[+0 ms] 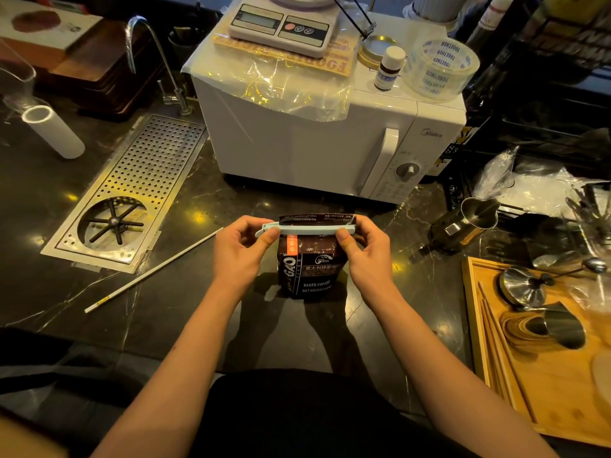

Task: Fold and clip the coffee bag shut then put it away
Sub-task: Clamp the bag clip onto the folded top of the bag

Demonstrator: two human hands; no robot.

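A dark brown coffee bag [309, 271] stands upright on the black marble counter [185, 312], just in front of the microwave. A long pale blue clip [307, 230] lies across the bag's folded top, with a strip of the bag sticking up behind it. My left hand [239, 251] pinches the clip's left end between thumb and fingers. My right hand [363, 249] pinches its right end, thumb on the front of the bag. Whether the clip is fully snapped closed I cannot tell.
A white microwave [330, 127] stands close behind the bag, with a scale, small bottle and tape roll on top. A perforated steel drain tray [139, 180] and tap are at left, a long white stick [152, 271] beside it. Metal pitchers and a wooden tray [535, 368] sit at right.
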